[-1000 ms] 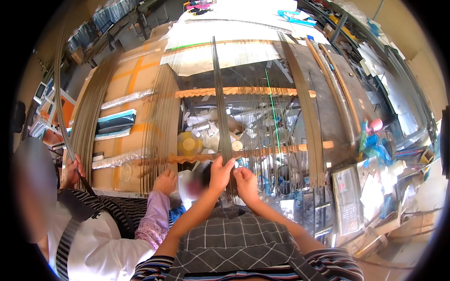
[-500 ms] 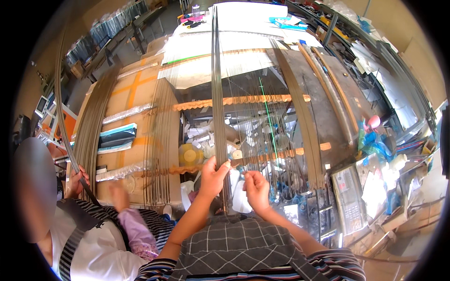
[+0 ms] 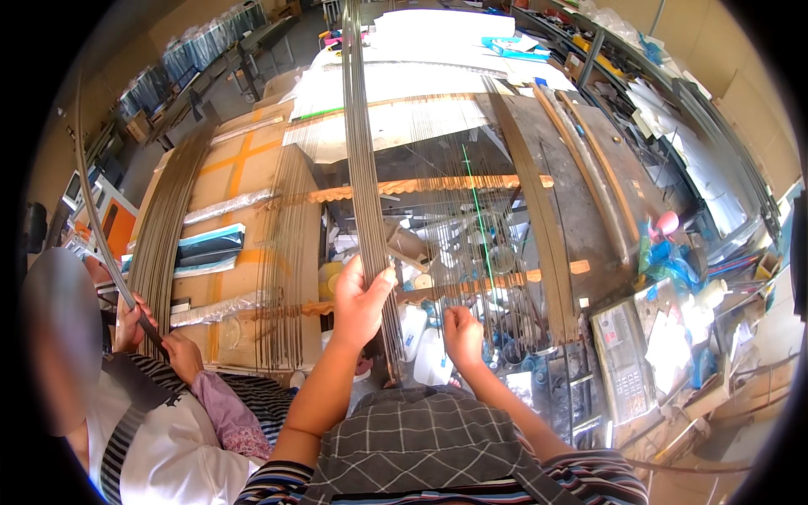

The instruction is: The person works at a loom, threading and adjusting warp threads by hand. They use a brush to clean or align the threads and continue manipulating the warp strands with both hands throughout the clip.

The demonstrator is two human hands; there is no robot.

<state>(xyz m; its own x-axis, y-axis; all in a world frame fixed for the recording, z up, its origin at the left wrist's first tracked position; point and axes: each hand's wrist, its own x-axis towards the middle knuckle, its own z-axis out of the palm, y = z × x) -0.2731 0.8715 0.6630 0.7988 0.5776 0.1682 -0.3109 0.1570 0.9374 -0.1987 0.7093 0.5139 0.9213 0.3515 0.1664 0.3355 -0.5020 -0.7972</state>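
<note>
My left hand is wrapped round a bundle of long, thin brown-grey rods, which points away from me over the bench. To its right, my right hand is closed at about the same height, apart from the bundle. What its fingers pinch, if anything, is too small to make out. Beyond it, loose thin rods lie spaced over two scalloped wooden rails, with one green rod among them. A flat, dense bundle of rods lies farther right.
At left, a co-worker's two hands hold another rod bundle. More rods lie on cardboard. Plastic containers and clutter sit below the rails. A dusty keypad device and blue plastic bags are at right.
My left hand and its bundle have shifted left and slightly away from me. My right hand moved a little right, away from the bundle. The co-worker's nearer hand came to their bundle.
</note>
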